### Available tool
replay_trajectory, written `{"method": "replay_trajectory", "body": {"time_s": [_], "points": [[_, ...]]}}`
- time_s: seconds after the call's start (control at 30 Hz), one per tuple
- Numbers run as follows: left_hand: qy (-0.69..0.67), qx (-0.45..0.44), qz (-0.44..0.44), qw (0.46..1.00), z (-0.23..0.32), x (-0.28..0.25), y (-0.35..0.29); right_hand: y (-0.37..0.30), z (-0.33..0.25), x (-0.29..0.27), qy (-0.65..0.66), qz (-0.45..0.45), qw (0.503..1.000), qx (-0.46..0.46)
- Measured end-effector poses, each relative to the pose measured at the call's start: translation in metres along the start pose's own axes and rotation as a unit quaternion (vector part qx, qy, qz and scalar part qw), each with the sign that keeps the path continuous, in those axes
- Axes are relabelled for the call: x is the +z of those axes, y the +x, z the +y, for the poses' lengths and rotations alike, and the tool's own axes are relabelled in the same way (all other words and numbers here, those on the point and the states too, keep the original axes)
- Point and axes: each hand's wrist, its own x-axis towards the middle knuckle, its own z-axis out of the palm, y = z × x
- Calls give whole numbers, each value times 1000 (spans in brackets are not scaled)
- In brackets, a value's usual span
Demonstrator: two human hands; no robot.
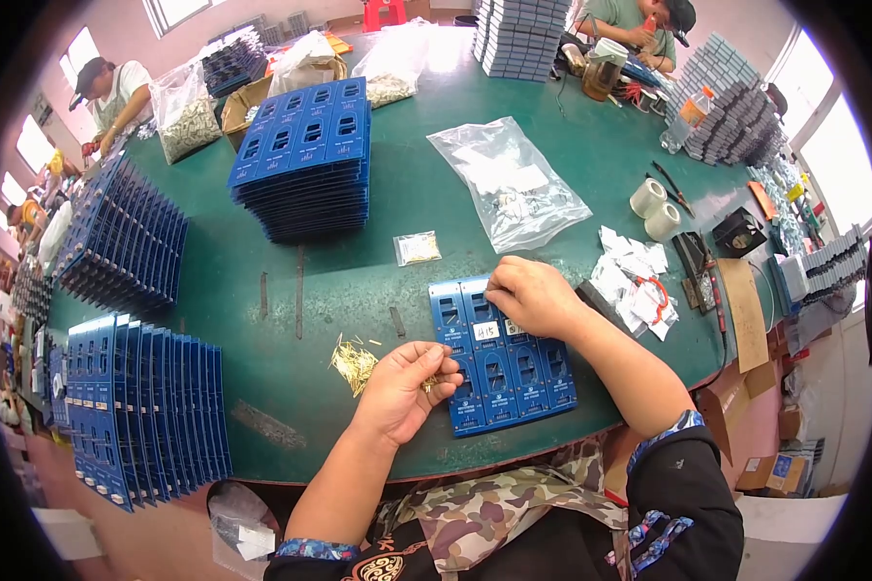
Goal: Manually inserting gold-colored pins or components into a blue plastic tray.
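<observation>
Pins (353, 363) could spill because our left hand (404, 387) seems only loosely curled around some, while we cannot tell whether our right hand's (533, 295) grip, over the board (496, 387) on the worktop (358, 281), holds any.

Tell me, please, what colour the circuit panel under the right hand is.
The circuit panel is blue, seen best in the head view.
</observation>
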Motion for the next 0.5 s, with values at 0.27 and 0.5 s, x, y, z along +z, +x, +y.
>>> {"method": "replay_trajectory", "body": {"time_s": [0.27,0.5], "points": [[5,2,5,1000,0,0,0,1,3,-3,1,-11,1000,-26],[5,0,6,1000,1,0,-1,-13,-3,-3,-33,43,996,-73]]}}
